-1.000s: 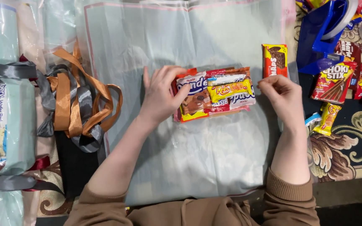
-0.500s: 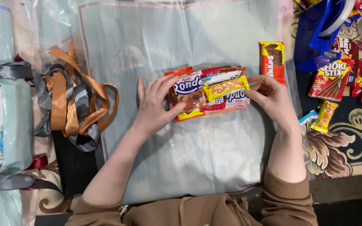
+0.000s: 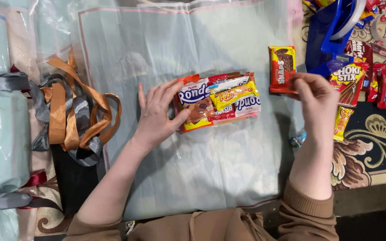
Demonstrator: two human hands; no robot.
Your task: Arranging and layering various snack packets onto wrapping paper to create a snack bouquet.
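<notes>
- The step in hand looks like gathering snack packets into one stack in the middle of the pale wrapping sheet (image 3: pixel 193 178); the stack of snack packets (image 3: pixel 217 101) serves as the landmark for every place below.
- The left hand (image 3: pixel 157 117) lies flat and open against the stack's left end, fingers spread, thumb pressed to the lower left corner; it steadies the stack and grips nothing.
- The right hand (image 3: pixel 314 96) hovers to the right of the stack, apart from it, fingertips pinched together near the red chocolate packet (image 3: pixel 282 69); whether it holds anything between them cannot be told.
- That red packet lies upright just right of the stack and a little above it, by itself on the sheet.
- The next move, as a judgement, calls for bringing that packet onto or beside the stack while the left hand keeps the pile from sliding on the slick sheet.
- The stack is a few flat foil packets laid crosswise: a white and blue biscuit pack below, a yellow bar on top, red edges showing beneath.
- Far left of the stack lies a tangle of orange and grey ribbons (image 3: pixel 74 118).
- Far right, beyond the sheet's edge, sit more loose snacks (image 3: pixel 349 82) and a blue tape dispenser (image 3: pixel 327 31).
</notes>
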